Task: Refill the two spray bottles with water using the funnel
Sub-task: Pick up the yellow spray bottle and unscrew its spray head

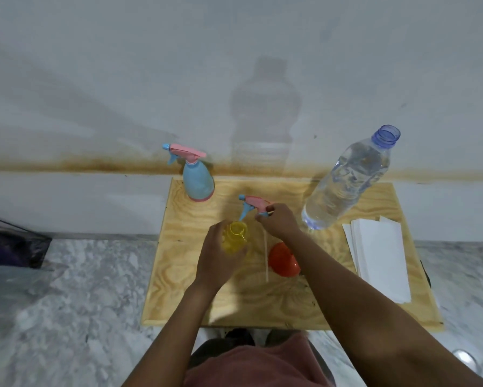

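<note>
I can read no brand, label or writing on anything here. On the pale plywood bench (276,303), my left hand (216,258) is wrapped around the translucent yellow plastic spray bottle (235,237), whose neck is open; I cannot tell whether it holds any liquid. My right hand (279,222) pinches the pink-and-blue trigger spray head (253,205) just above that bottle, its thin white dip tube (266,258) hanging down clear of the neck. The orange plastic funnel (284,259) lies on the bench beside my right wrist. The blue egg-shaped spray bottle (198,182) with its pink trigger head fitted stands at the back left corner. The large clear uncapped water bottle (349,180), mostly full, stands back right, near a stack of white paper towels (380,252).
</note>
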`<act>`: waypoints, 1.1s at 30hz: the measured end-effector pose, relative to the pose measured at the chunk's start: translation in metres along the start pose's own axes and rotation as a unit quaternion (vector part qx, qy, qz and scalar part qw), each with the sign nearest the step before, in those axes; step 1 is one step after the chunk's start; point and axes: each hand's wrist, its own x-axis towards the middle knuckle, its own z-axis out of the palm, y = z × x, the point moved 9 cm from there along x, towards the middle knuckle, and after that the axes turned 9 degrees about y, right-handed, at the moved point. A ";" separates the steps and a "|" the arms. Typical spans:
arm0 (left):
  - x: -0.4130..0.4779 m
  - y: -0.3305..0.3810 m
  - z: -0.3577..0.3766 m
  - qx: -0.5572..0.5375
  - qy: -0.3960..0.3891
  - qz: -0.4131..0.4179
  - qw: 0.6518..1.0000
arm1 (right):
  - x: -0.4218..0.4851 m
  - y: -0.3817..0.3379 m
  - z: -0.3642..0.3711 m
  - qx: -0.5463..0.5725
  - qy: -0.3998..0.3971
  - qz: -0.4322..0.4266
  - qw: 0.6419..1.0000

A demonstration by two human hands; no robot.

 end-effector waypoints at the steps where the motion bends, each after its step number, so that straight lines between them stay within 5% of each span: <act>1: 0.001 -0.001 0.000 -0.001 -0.003 -0.003 1.000 | 0.002 0.001 0.004 -0.010 -0.006 0.001 1.000; 21: 0.002 -0.008 0.003 -0.005 -0.013 -0.006 1.000 | 0.001 0.019 0.010 -0.083 -0.001 0.015 0.996; 30: 0.017 -0.016 -0.017 -0.006 0.023 -0.025 0.999 | -0.044 0.032 -0.038 0.054 0.095 -0.034 0.993; 33: -0.015 0.024 0.016 -0.014 0.000 0.008 1.000 | -0.079 0.098 -0.077 0.084 0.103 -0.038 0.990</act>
